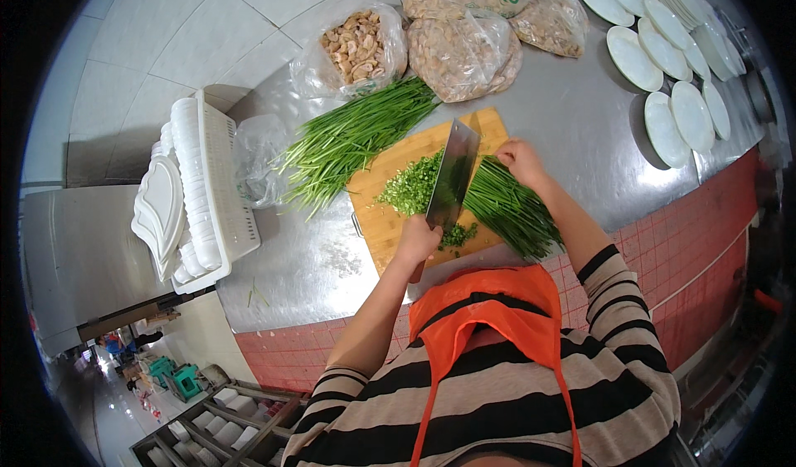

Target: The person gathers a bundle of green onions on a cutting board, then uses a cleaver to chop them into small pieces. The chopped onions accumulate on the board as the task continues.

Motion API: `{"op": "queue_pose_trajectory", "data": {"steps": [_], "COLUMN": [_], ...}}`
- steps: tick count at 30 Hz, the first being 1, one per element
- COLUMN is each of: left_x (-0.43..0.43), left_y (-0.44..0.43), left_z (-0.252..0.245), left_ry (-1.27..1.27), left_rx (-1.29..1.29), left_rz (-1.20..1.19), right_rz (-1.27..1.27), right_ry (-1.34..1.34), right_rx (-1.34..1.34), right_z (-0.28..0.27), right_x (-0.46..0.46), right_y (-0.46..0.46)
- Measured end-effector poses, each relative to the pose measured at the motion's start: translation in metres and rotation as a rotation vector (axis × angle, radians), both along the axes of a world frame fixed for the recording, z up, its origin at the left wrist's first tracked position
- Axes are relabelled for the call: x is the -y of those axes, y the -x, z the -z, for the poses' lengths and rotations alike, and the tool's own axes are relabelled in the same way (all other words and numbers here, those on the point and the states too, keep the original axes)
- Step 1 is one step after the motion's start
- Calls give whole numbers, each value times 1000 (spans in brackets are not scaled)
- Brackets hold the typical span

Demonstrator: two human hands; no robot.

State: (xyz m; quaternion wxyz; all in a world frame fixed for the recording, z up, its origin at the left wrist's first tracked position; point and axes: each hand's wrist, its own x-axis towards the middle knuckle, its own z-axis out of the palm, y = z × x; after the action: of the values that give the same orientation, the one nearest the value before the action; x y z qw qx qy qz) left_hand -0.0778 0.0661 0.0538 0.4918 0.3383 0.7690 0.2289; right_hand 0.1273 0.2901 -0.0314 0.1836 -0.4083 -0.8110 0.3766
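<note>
My left hand (420, 240) grips the handle of a broad cleaver (455, 171). Its blade stands over a wooden cutting board (367, 190), between a heap of finely chopped green chives (407, 187) and a bunch of uncut chives (513, 212). The bunch runs off the board's right side towards my body. At its upper end are the curled fingers of my right hand (522, 161); whether they pinch any stalks is hard to see. A few chopped bits (459, 235) lie by the cleaver's heel. Beyond the board rests a larger pile of long chives (360, 137).
The steel table (578, 137) carries plastic bags of pale brown food pieces (463, 56) at the back. White oval plates (634, 58) spread out at the right. A white plastic basket of dishes (214, 187) and a crumpled clear bag (261, 159) stand at the left.
</note>
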Motion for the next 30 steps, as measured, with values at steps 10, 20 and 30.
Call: {"op": "queue_pose_trajectory", "data": {"steps": [10, 20, 30], "left_x": [-1, 4, 15], "left_y": [-8, -22, -39], "left_z": [-6, 5, -38], "left_ry": [1, -210, -256], "left_rx": [-69, -307, -394], "left_rz": [-15, 91, 56], "right_rz": [-139, -41, -1], "right_ry": [-93, -230, -96], "right_rx": [370, 546, 530], "right_z": [-36, -56, -60], "right_x": [32, 99, 98], "right_y": [3, 12, 16]}}
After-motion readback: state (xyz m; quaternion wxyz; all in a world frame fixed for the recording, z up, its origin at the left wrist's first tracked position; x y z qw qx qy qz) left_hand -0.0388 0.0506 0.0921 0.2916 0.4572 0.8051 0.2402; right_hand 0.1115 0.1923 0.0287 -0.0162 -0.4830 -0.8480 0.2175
